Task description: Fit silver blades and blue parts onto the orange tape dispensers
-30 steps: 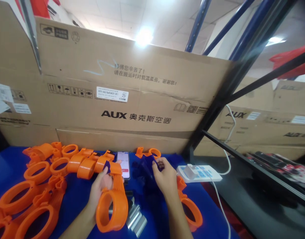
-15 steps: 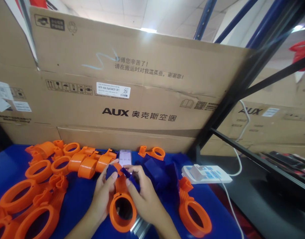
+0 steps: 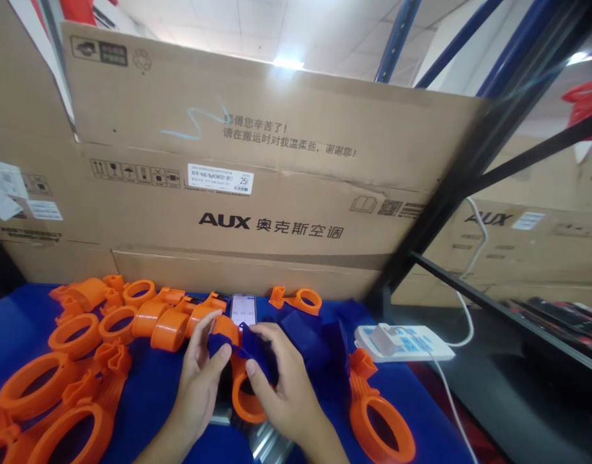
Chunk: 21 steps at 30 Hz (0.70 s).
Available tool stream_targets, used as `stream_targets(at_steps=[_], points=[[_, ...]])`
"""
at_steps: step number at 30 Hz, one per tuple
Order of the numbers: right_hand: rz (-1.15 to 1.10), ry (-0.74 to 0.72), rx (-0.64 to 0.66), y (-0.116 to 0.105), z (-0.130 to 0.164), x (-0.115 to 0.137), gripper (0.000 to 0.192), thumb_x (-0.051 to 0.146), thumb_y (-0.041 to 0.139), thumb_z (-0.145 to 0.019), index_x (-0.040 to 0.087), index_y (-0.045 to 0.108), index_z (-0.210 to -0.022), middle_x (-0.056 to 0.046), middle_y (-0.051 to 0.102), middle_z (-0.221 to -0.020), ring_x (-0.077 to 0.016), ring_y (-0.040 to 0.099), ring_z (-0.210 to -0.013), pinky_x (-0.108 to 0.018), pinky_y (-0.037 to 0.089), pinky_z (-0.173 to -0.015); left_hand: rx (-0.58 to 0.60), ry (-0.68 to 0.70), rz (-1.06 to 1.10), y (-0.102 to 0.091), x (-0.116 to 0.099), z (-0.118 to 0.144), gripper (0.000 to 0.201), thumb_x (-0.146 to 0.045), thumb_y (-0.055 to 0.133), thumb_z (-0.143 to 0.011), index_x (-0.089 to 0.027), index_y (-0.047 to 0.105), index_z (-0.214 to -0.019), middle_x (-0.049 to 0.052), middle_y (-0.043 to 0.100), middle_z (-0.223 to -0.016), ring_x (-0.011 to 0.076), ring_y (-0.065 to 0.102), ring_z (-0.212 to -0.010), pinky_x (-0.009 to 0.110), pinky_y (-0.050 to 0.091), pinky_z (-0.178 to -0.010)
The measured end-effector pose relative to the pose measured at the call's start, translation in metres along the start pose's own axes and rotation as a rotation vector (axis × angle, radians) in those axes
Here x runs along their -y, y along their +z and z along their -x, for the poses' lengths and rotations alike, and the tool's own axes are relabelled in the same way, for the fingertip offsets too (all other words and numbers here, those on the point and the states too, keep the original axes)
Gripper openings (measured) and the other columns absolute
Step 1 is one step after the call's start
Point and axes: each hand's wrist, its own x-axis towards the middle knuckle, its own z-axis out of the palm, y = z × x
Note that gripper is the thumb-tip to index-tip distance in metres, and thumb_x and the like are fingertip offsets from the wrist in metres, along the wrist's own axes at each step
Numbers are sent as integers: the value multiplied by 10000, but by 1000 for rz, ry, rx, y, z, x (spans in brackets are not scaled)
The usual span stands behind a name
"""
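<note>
Between my two hands is an orange plastic tape dispenser (image 3: 250,403), its round ring toward me and its head away from me. My left hand (image 3: 202,370) grips the dispenser's head from the left, thumb pressed on a dark blue piece (image 3: 219,345) there. With thumb and fingers, my right hand (image 3: 281,374) pinches a dark blue sheet-like piece (image 3: 252,345) against the head's right side. Whether the two blue parts are one piece I cannot tell. Silvery metal strips (image 3: 269,444) lie below the ring, partly covered by my right hand.
Several orange tape dispensers (image 3: 76,335) crowd the left of the blue-covered table; another (image 3: 380,428) lies at right. A phone (image 3: 243,310) showing a timer stands behind my hands. Dark blue pieces (image 3: 308,338) are heaped beside a white power strip (image 3: 405,341). A large carton (image 3: 276,193) stands behind.
The dispenser has tilted, with its ring now farther from me and looking smaller. My left fingers have opened up a little, and the blue piece in my right hand shows more of its surface.
</note>
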Motion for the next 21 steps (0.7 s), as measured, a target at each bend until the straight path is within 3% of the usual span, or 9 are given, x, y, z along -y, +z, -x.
stream_targets(at_steps=[5,15,21], points=[[7,-1,-2,0,-2,0,377,265,607,-980,234,544,-1351,-106,656,-1322,-256,643,-1232,-398,532,-1065,-14,42,-57,1,-1,0,679,-277,899,-724,-366,609,-1331,25,637,-1355,255,599,-1228,316,495,-998],[12,-16,-24,1,-5,0,296,263,601,-983,238,595,-1277,-97,693,-1244,-248,686,-1149,-371,580,-993,30,36,-25,7,-8,5,626,-261,884,-750,-348,623,-1313,35,648,-1374,279,552,-1338,360,429,-1126],[119,-78,-77,2,-1,-3,445,278,663,-910,237,576,-1345,-99,721,-1249,-272,715,-1128,-392,590,-980,36,78,-8,1,-7,7,714,-272,903,-708,-335,616,-1359,59,620,-1453,343,499,-1412,426,392,-1180]])
